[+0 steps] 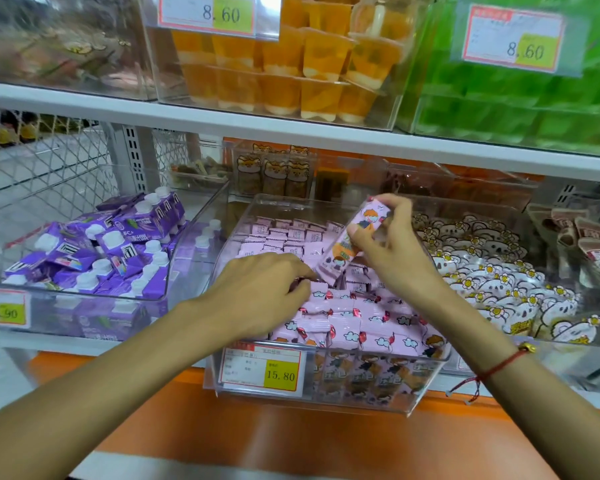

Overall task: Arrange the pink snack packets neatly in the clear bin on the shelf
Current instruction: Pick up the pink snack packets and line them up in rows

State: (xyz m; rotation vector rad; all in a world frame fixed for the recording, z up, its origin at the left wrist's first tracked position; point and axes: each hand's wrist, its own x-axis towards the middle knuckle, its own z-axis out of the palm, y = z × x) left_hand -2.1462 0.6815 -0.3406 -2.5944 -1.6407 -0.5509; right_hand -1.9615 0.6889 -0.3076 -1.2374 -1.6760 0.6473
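The pink snack packets (329,306) fill the clear bin (426,382) at the middle of the lower shelf. The back rows stand in tidy ranks toward 12 o'clock, while the front ones lie flatter and looser, which is likely why you are working here.

Your right hand (392,247) holds one lifted packet (352,240) above the pile, thumb on its printed face and fingers curled over its top end. It tilts with its lower end down toward 7 o'clock, probably so it can slide in on edge.

Your left hand (260,289), at 9 o'clock from that packet, rests on the pile with fingers bent down among the packets. It seems to be holding a gap open; whether it pinches one I cannot tell.

Outward, purple cartons (94,251) fill the bin at 9 o'clock and white flower-printed packs (492,282) the one at 3 o'clock. A yellow price tag (280,375) sits on the bin's front at 6 o'clock.
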